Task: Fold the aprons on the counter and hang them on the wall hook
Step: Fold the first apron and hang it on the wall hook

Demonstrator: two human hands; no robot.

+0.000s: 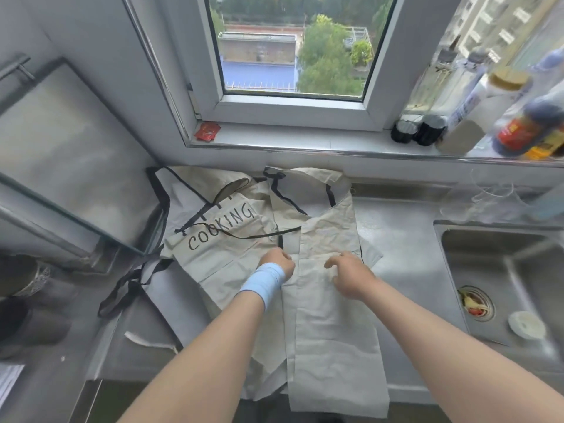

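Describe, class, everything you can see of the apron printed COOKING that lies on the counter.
The COOKING apron is pale beige cloth, creased, with black trim and thin black ties. It lies spread flat on the steel counter, printed side up, at the left of the pile. A second plain apron, folded lengthwise, overlaps its right side. The left hand, its wrist in a blue band, rests near that overlap.
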